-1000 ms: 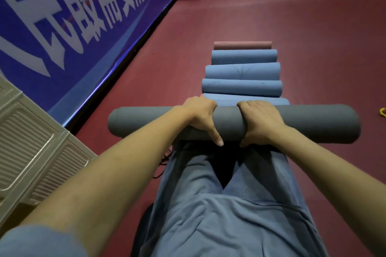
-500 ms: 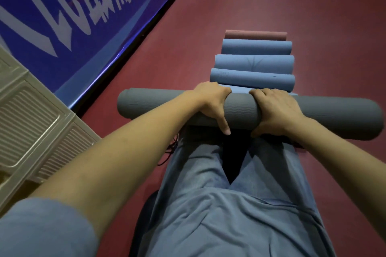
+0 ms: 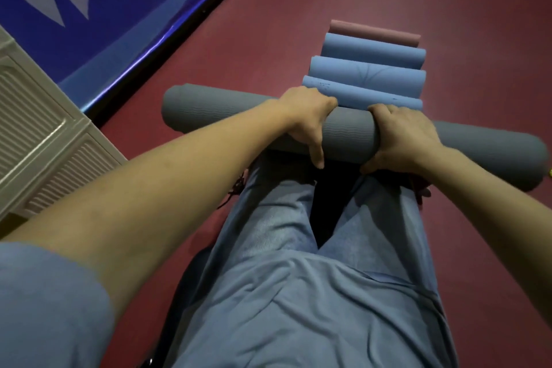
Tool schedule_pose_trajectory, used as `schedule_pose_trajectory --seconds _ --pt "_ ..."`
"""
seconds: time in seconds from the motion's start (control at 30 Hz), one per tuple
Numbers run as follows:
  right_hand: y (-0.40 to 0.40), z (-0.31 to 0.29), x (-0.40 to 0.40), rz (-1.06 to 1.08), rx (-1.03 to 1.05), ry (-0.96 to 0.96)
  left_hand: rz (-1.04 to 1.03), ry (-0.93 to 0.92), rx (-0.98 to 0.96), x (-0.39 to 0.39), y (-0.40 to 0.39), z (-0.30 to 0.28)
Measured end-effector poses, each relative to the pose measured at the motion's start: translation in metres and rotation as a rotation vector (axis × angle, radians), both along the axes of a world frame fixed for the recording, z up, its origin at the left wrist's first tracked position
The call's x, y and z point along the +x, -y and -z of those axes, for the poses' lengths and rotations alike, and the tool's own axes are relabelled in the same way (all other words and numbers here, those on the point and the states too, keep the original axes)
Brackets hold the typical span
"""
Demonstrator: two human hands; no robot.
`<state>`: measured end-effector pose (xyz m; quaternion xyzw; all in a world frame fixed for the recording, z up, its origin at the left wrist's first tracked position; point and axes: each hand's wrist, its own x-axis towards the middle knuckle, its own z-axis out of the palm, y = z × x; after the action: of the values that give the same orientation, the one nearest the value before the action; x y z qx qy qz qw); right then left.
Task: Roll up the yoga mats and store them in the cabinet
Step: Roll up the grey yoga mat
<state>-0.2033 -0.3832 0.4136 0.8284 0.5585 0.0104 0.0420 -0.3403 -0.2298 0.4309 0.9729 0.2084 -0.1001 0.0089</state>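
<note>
Fingers [image 3: 316, 104] of both hands are wrapping the rolled grey yoga mat [image 3: 346, 134] mid-length. Left hand [image 3: 304, 119], right hand [image 3: 403, 137]: keep gripping tight so it isn't unrolling en route to the cabinet [image 3: 35, 128].

The fingertips of the left hand [image 3: 307, 125] and the right hand [image 3: 403, 137] curl over the far side of the grey mat [image 3: 346, 137] and are hidden there. Just beyond those fingers, the nearest blue mat [image 3: 363, 94] is partly covered by the grey one. Below the thumbs, the feet are hidden under the roll. Left of the fingers, the white cabinet [image 3: 35, 128] and the blue banner [image 3: 98, 9] run off the edge, the lettering blurred.
</note>
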Motion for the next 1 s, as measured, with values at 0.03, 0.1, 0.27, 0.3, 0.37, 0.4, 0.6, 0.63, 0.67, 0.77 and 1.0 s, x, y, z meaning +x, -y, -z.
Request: schedule_pose_trajectory --seconds 0.03,0.1,0.27,0.3,0.37,0.4,0.6,0.63,0.67,0.77,1.0 --pt "-0.004 -0.006 0.001 0.016 -0.027 -0.017 -0.011 0.009 -0.009 0.001 0.001 0.000" --pt "-0.013 -0.017 0.004 0.016 -0.103 -0.032 -0.010 0.067 0.017 0.000 0.006 0.009" --pt "-0.011 -0.018 0.006 0.007 -0.132 -0.012 0.031 0.111 0.103 -0.005 0.010 0.016" --pt "-0.010 -0.016 0.007 0.003 -0.109 -0.047 0.031 0.094 0.101 -0.003 0.005 0.012" --pt "-0.007 -0.015 0.012 -0.020 -0.059 -0.103 0.024 0.063 0.084 0.001 -0.003 0.007" --pt "-0.005 -0.013 0.016 -0.032 -0.038 -0.101 0.017 0.061 0.076 0.003 -0.005 0.007" --pt "-0.002 -0.014 0.017 0.007 -0.080 -0.049 0.020 0.097 0.055 0.001 -0.004 0.012" --pt "-0.002 -0.015 0.016 0.004 -0.079 -0.036 0.021 0.098 0.063 -0.002 -0.002 0.011" --pt "0.000 -0.016 0.014 0.001 -0.075 -0.028 0.023 0.097 0.069 -0.004 0.000 0.009" --pt "0.008 -0.020 0.007 -0.010 -0.081 -0.018 0.039 0.080 0.081 -0.013 0.008 0.003" --pt "0.034 -0.033 -0.015 -0.032 -0.201 -0.083 0.050 -0.021 0.019 -0.037 0.031 -0.006"
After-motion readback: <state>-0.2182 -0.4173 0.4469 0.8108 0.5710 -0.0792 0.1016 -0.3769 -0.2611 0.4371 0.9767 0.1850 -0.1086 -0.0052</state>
